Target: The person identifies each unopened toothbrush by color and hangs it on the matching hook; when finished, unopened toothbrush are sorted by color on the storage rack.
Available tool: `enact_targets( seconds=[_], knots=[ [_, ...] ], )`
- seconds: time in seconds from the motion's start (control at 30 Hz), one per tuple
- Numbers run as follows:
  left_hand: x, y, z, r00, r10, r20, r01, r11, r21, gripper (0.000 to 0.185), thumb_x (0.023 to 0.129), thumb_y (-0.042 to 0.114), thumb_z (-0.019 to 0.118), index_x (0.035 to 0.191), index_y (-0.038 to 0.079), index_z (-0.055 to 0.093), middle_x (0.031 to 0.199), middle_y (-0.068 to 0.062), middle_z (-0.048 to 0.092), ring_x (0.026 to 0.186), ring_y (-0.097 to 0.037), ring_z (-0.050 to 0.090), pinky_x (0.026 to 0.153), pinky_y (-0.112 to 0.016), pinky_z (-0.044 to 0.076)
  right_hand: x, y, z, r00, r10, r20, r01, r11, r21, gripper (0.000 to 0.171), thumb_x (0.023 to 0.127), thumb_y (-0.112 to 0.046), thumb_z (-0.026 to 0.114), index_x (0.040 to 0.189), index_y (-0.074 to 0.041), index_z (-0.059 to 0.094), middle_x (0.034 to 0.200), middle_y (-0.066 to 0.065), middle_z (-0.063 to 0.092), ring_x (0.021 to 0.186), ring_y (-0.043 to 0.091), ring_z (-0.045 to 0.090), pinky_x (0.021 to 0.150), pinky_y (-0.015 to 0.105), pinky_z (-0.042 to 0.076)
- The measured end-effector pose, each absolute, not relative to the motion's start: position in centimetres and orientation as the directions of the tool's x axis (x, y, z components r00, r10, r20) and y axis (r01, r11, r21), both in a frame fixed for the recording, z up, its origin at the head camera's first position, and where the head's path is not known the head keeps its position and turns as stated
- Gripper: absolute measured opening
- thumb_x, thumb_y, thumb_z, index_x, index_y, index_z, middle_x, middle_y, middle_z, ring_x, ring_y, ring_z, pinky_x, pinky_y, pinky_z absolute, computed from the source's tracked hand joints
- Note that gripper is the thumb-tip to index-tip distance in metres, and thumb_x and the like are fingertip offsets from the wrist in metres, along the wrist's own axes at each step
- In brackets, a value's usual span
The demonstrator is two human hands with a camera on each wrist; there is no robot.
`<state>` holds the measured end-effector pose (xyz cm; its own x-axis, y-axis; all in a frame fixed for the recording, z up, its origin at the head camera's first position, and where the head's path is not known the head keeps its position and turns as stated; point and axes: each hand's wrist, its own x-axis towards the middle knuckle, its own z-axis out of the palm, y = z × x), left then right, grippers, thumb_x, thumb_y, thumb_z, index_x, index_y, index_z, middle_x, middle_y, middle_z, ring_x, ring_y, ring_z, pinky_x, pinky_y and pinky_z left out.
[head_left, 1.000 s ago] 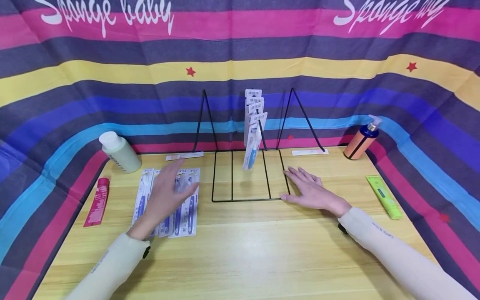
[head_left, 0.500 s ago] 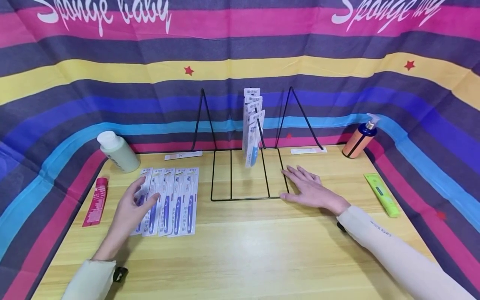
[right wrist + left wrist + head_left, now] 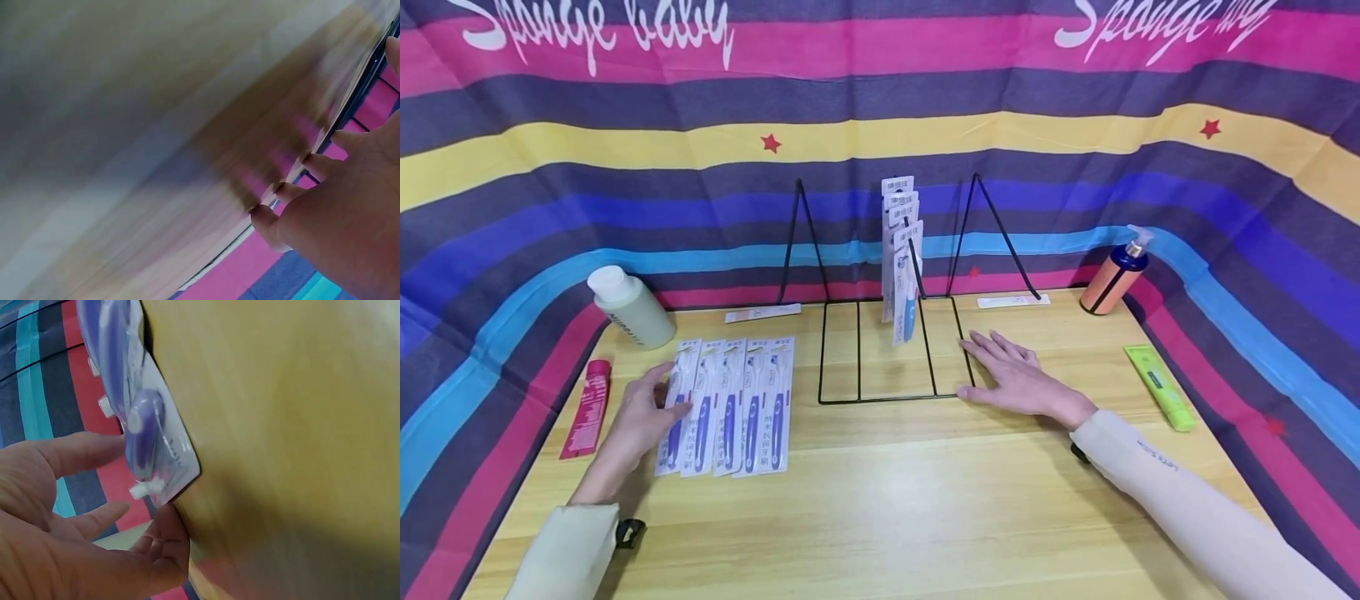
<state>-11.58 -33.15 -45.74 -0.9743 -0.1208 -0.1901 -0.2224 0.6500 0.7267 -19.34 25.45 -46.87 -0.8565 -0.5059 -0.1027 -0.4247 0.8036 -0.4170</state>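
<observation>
On the worktop (image 3: 887, 500), the left hand (image 3: 638, 417) touches the leftmost toothbrush pack (image 3: 676, 406) with relaxed fingers, grip released. Right hand (image 3: 1018, 382) lies flat beside the wire rack (image 3: 887, 354), which holds hanging toothbrush packs (image 3: 904, 250).

Left hand (image 3: 642, 414) low at the left, fingers loosely extended, thumb apart, cream sleeve at the wrist. Right hand (image 3: 1015, 379) flat, palm down, fingers spread forward, forearm angled in from the right.
</observation>
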Motion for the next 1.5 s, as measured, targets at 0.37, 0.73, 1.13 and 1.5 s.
enact_targets(
  seconds=[0.37,0.73,1.13,1.5],
  knots=[
    [-11.6,-33.9,-45.4,-0.928,-0.200,-0.315,-0.372,0.554,0.744,0.065,0.110,0.013,0.063,0.163,-0.006,0.030,0.127,-0.026,0.048,0.105,-0.036,0.053,0.077,-0.037,0.047,-19.3,25.4,-46.9,-0.853,-0.512,-0.100,-0.434,0.802,-0.410,0.097,0.102,-0.069,0.063,0.175,-0.016,0.027,0.182,0.010,0.015,0.165,0.042,0.006,0.120,0.077,0.010],
    [-10.9,-34.0,-46.0,-0.952,-0.259,-0.164,-0.280,0.521,0.806,0.046,0.112,0.011,0.059,0.155,-0.003,0.053,0.126,-0.017,0.056,0.103,-0.023,0.049,0.074,-0.023,0.044,-19.3,25.5,-47.0,-0.853,-0.512,-0.103,-0.434,0.805,-0.404,0.096,0.103,-0.069,0.062,0.175,-0.017,0.026,0.182,0.009,0.014,0.165,0.042,0.006,0.121,0.077,0.010],
    [-10.2,-32.8,-44.1,-0.971,-0.233,0.052,-0.072,0.495,0.866,0.035,0.109,0.006,0.063,0.143,0.005,0.067,0.098,0.000,0.061,0.084,-0.015,0.052,0.064,-0.024,0.043,-19.3,25.6,-47.1,-0.853,-0.512,-0.101,-0.434,0.803,-0.408,0.096,0.103,-0.069,0.062,0.176,-0.018,0.025,0.182,0.009,0.013,0.166,0.041,0.004,0.120,0.078,0.009],
    [-8.5,-28.3,-40.1,-0.948,-0.133,0.289,0.202,0.451,0.869,0.034,0.104,-0.005,0.067,0.137,0.003,0.070,0.085,-0.005,0.063,0.075,-0.017,0.055,0.064,-0.024,0.043,-19.4,25.6,-47.0,-0.851,-0.514,-0.105,-0.435,0.803,-0.408,0.097,0.102,-0.070,0.062,0.176,-0.018,0.025,0.182,0.009,0.013,0.166,0.041,0.004,0.120,0.078,0.010]
  ],
)
